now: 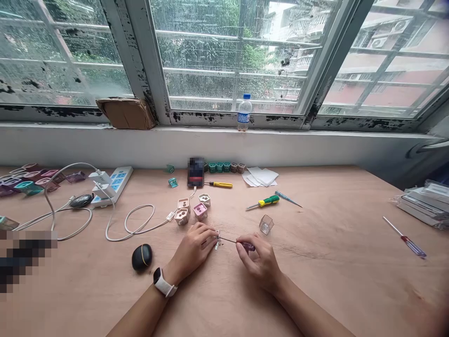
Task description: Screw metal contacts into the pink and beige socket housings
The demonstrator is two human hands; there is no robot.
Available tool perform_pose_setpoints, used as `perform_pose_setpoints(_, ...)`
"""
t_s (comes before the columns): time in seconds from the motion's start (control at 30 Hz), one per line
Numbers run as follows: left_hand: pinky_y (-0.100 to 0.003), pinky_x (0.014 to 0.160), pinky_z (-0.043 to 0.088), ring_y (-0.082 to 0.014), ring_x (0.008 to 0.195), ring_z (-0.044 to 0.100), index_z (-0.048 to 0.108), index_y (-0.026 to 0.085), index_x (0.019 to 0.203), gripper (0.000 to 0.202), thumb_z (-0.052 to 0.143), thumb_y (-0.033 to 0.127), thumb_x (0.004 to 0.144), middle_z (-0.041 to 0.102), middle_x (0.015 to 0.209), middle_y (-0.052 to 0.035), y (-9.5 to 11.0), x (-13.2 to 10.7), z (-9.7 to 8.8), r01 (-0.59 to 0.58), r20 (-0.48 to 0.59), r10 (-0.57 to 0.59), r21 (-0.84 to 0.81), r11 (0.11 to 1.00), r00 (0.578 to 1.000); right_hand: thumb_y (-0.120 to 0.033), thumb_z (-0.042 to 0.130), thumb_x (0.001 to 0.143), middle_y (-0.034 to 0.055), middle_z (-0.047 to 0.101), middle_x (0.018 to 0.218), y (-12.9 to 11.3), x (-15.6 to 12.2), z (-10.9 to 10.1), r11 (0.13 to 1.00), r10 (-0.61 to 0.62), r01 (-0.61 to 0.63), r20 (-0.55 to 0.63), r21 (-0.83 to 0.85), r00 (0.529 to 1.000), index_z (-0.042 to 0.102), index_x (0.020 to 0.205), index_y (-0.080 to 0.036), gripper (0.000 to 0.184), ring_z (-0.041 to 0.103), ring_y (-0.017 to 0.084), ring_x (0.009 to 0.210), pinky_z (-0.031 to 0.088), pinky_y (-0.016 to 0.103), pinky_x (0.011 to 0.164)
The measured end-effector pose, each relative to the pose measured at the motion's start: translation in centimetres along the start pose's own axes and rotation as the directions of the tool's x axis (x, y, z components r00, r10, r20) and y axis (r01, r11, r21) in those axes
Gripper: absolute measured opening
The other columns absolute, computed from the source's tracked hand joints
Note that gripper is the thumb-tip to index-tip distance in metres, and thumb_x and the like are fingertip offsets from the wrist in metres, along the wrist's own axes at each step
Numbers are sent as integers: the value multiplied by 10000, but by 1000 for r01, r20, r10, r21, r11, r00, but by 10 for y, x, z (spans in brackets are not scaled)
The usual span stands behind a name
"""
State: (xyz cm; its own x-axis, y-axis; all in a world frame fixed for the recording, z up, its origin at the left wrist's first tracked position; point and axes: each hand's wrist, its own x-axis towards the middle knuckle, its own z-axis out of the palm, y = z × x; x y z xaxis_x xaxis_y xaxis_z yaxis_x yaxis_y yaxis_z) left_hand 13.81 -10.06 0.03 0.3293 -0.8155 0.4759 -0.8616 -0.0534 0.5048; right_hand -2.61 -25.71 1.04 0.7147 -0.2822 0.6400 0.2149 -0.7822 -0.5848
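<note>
A black object point(142, 257) is seen beside the left hand point(191, 250), and housings point(192, 210) are seen ahead of it; that hand is curled shut on a small metal part point(217, 239). A screwdriver point(245, 245) is gripped by the closed right hand point(259, 264), its tip held at the part, with a clear cover point(266, 224) set just beyond.
</note>
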Motion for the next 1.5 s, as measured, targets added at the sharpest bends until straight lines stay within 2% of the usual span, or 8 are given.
perform_pose_setpoints(0.2, -390, 863, 518, -211, 958, 598, 686, 222, 999, 113, 605, 194, 925, 710, 1009, -53, 0, 0, 0, 5, 5, -5, 4, 1000, 1000, -158, 525, 906, -1, 601, 636, -5, 1, -3, 999, -44, 44, 38, 9, 998, 583, 829, -206, 108, 537, 138, 571, 455, 291, 606)
perform_pose_setpoints(0.43, -376, 860, 514, -208, 960, 595, 683, 219, 1005, 114, 611, 191, 921, 701, 1013, -55, 0, 0, 0, -2, -4, 2, 12, 1000, 1000, -135, 540, 897, -7, 593, 626, -3, 1, 0, 998, -54, 55, 20, -24, 998, 595, 840, -198, 101, 531, 132, 564, 445, 278, 604)
perform_pose_setpoints(0.53, -386, 877, 510, -213, 980, 594, 683, 218, 1009, 120, 615, 188, 915, 691, 1024, -62, 0, -1, 0, -11, -15, 11, 33, 999, 1000, -157, 558, 899, 6, 623, 657, -2, -1, -1, 1000, 4, -5, -23, -11, 1000, 613, 845, -193, 85, 556, 138, 595, 459, 274, 614)
perform_pose_setpoints(0.63, -423, 926, 489, -229, 1026, 585, 679, 222, 1032, 154, 638, 177, 891, 674, 1065, -70, 0, -1, 0, -19, -32, 21, 68, 997, 999, -215, 573, 908, 19, 644, 694, 0, -1, -2, 987, 144, -141, -42, 79, 989, 631, 840, -185, 93, 591, 141, 618, 480, 264, 610)
perform_pose_setpoints(0.73, -441, 948, 480, -242, 1059, 577, 671, 227, 1066, 210, 669, 182, 861, 656, 1103, -79, 1, -1, 0, -31, -45, 35, 82, 996, 998, -280, 570, 924, 16, 634, 680, 2, -1, -2, 933, 290, -284, 5, 221, 957, 637, 837, -178, 149, 611, 141, 617, 494, 247, 595)
perform_pose_setpoints(0.87, -421, 931, 492, -233, 1055, 573, 682, 233, 1016, 158, 650, 176, 872, 655, 1096, -77, 1, -1, 0, -74, -50, 77, 58, 996, 996, -327, 581, 928, 15, 632, 672, 5, -1, -1, 867, 381, -376, 51, 327, 923, 644, 846, -175, 184, 614, 140, 624, 481, 228, 566)
perform_pose_setpoints(1.1, -390, 903, 496, -207, 1010, 570, 670, 220, 926, 96, 602, 157, 905, 663, 1050, -62, 2, -1, 0, -75, -38, 75, 2, 997, 996, -356, 591, 923, 19, 616, 679, 4, -2, 0, 839, 418, -416, 72, 352, 905, 642, 851, -172, 205, 603, 140, 622, 457, 216, 526)
perform_pose_setpoints(1.5, -392, 891, 495, -210, 1003, 568, 687, 220, 928, 106, 605, 156, 907, 663, 1033, -65, 2, 0, -1, -82, -33, 83, 19, 996, 996, -355, 575, 924, 17, 619, 664, 3, -2, -1, 878, 378, -381, 69, 291, 923, 635, 846, -175, 206, 601, 138, 598, 472, 228, 536)
